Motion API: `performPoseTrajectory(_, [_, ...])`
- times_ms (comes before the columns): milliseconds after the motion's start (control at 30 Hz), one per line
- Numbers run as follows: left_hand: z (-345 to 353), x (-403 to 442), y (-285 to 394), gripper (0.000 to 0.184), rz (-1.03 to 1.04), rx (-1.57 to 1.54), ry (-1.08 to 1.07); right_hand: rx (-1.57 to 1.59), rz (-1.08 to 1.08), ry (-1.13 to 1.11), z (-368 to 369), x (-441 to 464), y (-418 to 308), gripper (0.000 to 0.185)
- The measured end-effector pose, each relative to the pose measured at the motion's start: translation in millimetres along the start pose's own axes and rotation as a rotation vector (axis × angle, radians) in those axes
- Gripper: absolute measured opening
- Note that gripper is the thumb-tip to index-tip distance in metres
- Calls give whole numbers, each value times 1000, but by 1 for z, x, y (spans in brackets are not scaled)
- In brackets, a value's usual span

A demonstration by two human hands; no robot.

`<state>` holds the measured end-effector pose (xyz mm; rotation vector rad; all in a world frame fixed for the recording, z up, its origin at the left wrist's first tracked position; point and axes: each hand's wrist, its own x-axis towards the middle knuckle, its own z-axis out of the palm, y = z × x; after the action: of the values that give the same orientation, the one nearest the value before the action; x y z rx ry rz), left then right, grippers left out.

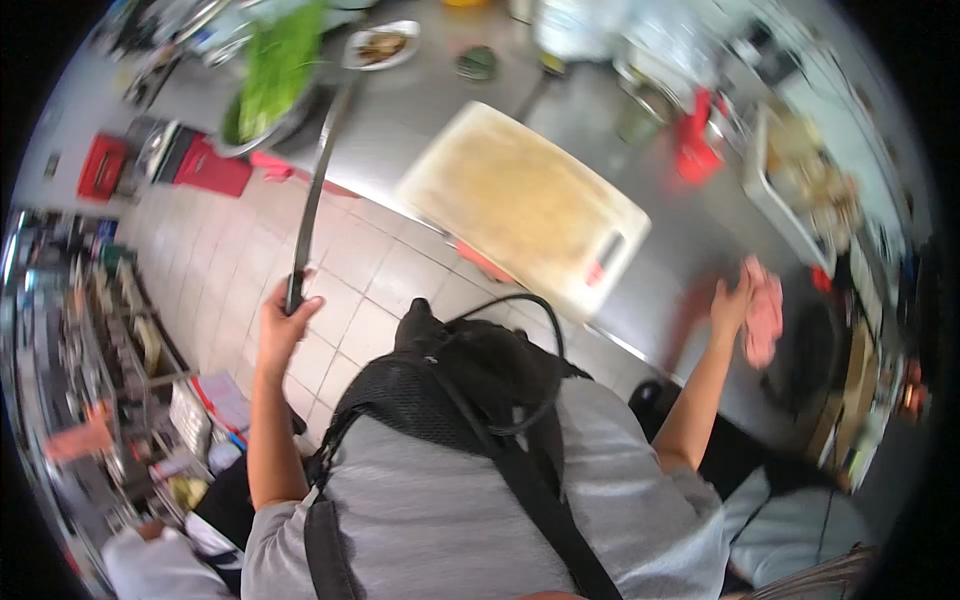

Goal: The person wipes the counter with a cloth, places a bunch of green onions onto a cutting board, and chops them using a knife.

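Note:
In my left hand (pixel 284 325) is the black handle of a long knife (pixel 318 185). Its blade points up and away, over the floor and the counter's edge. My right hand (pixel 731 303) reaches over the steel counter at the right, its fingers closed on the edge of a pink cloth (pixel 763 315). Between the two hands, a worn white cutting board (pixel 520 205) lies at an angle near the counter's front edge. Its slot handle faces right, and no food lies on it.
Long green vegetables (pixel 280 75) fill a metal bowl (pixel 235 147) at the upper left. Beside it stands a white plate (pixel 352 48) with brown pieces. A red object (pixel 697 145) and a white tray (pixel 770 195) of items stand at the right. Tiled floor (pixel 215 235) runs left.

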<state>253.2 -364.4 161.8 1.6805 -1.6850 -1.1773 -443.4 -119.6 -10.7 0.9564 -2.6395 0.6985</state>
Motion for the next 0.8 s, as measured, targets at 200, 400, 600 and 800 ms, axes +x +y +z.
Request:
performPoseTrajectory(200, [-21,41,-71,19,58,-572,250,329,-234,-108,28,-42,-262,49])
performPoseTrajectory(400, [-121,133,-113,20,15,-537,418,567,-588,-275,42,-51,-486,33])
performPoseTrajectory(600, [-164,179,-175,18,-148,-526,506,602,-1114,-429,68,-12,-707,28])
performPoseTrajectory(800, [-173,183,-222,18,-266,-582,455,231,-1703,-462,159,10,-917,44])
